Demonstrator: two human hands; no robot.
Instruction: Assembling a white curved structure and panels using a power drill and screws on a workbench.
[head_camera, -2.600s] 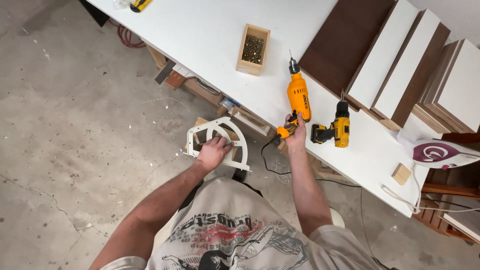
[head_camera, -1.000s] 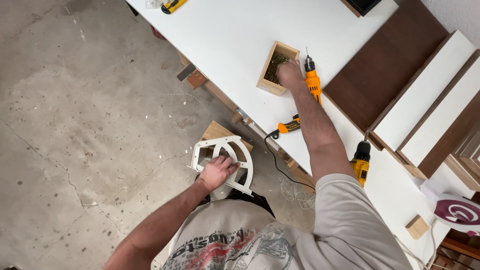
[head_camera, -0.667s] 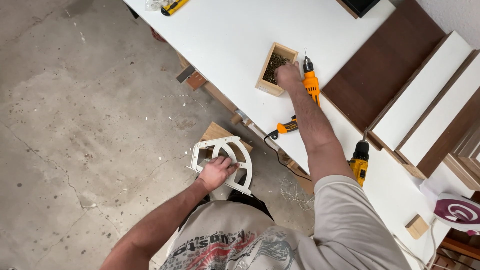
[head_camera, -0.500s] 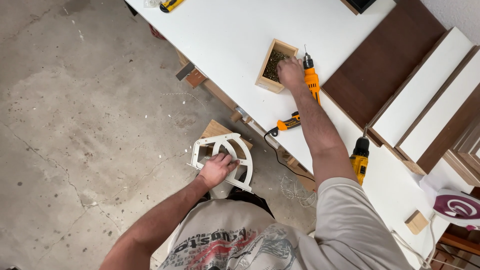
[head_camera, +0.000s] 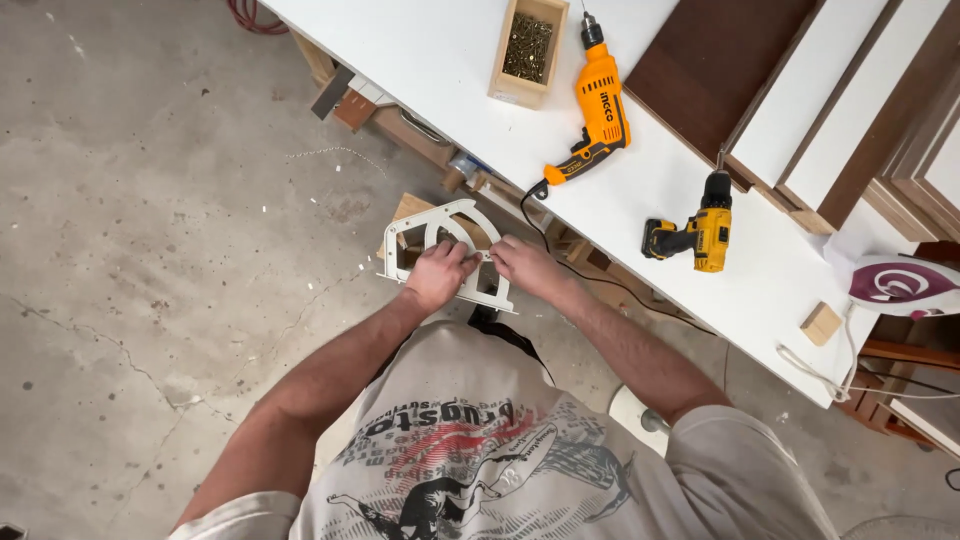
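Grey concrete floor (head_camera: 150, 230), cracked and speckled, fills the left half of your view. White tabletop (head_camera: 450, 50) runs diagonally from the top centre down to the right, its near edge just beyond your hands. Dark brown and white panels (head_camera: 780, 80) lie stacked on its far side, at upper right. Orange corded drill (head_camera: 597, 105) lies flat on the tabletop, chuck pointing away from you, its black cord dropping over the near edge. Yellow and black cordless drill (head_camera: 695, 230) lies to the right of it, apart from it. White and maroon clothes iron (head_camera: 905, 285) sits at the right edge of the view. Wooden box (head_camera: 528, 50) of screws stands on the tabletop just left of the corded drill. Small wooden block (head_camera: 820, 323) rests near the tabletop's right corner.

White arc-shaped bracket (head_camera: 445, 255), a flat cut-out frame with a curved top, hangs in front of your chest, below the tabletop's near edge and above the floor. Your left hand (head_camera: 437, 277) is curled around the bracket's lower middle, fingers wrapped over it. Your right hand (head_camera: 522, 265) touches the bracket's right end, fingertips drawn together against it; you cannot tell whether they pinch a small item there.
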